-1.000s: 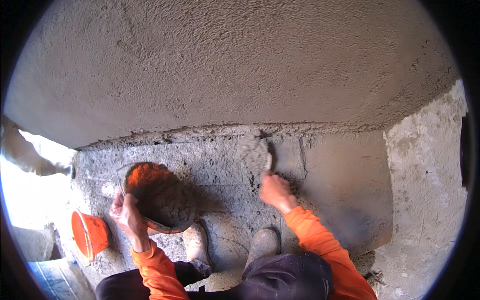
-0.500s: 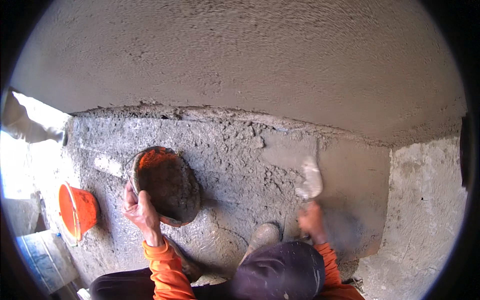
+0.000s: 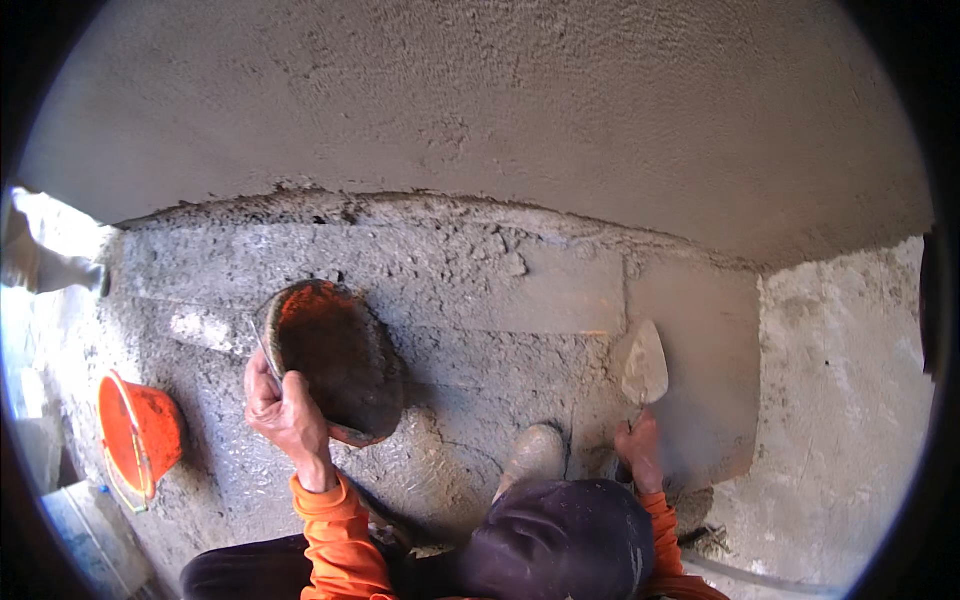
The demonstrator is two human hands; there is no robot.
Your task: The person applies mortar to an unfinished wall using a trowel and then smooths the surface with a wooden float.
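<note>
My left hand point(image 3: 295, 425) grips the near-left rim of a mortar-caked orange bucket point(image 3: 350, 370), held tilted over the work surface; its inside is dark with wet mortar. My right hand point(image 3: 638, 442) is closed round the handle of a trowel point(image 3: 645, 365), whose pointed blade, thinly smeared with grey, lies on or just above the smooth wet patch at the right. Rough lumps of mortar point(image 3: 500, 255) lie along the foot of the plastered wall point(image 3: 470, 120), beside flat grey boards or slabs point(image 3: 560, 295).
A second orange bucket point(image 3: 140, 430) with a handle stands at left. A bluish container point(image 3: 90, 540) is at lower left. A grey draped object point(image 3: 55, 265) lies at the bright left edge. A rough pale surface point(image 3: 830, 400) borders the right. My boot point(image 3: 530, 455) is below centre.
The trowel, earlier loaded with mortar near the wall's foot, has moved right and down, and its blade now shows only a thin smear. My left hand still holds the bucket.
</note>
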